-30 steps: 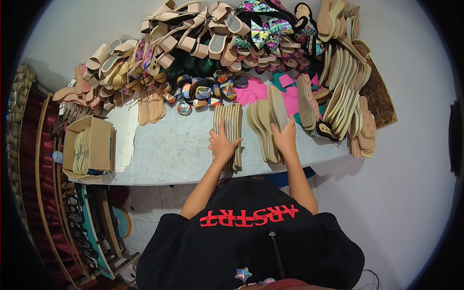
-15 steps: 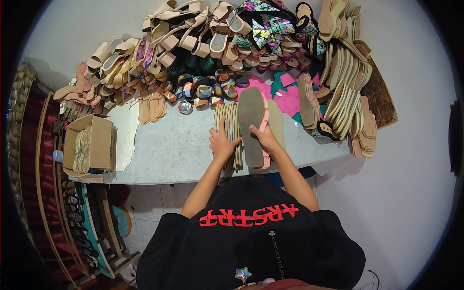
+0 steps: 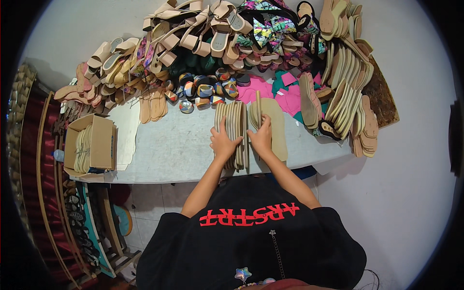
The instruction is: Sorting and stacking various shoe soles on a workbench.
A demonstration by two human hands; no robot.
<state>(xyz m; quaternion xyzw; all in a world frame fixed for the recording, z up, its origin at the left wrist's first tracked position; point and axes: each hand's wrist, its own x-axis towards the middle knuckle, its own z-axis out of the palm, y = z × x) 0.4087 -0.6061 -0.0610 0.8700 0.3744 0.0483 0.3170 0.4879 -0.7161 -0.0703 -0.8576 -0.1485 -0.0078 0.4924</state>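
Room between carton (image 3: 108,145) and sole row (image 3: 235,121); patterned heels (image 3: 205,90) behind.

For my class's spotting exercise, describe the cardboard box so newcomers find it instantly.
On the pale table, look far left. There sits an open cardboard box; unlike the flat white sheet beside it, it has raised walls and holds pale soles.

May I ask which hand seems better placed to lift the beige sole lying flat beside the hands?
Likely the right hand, despite upright soles against it: it is beside the flat sole, while the left hand, farther away, is on a row of soles.
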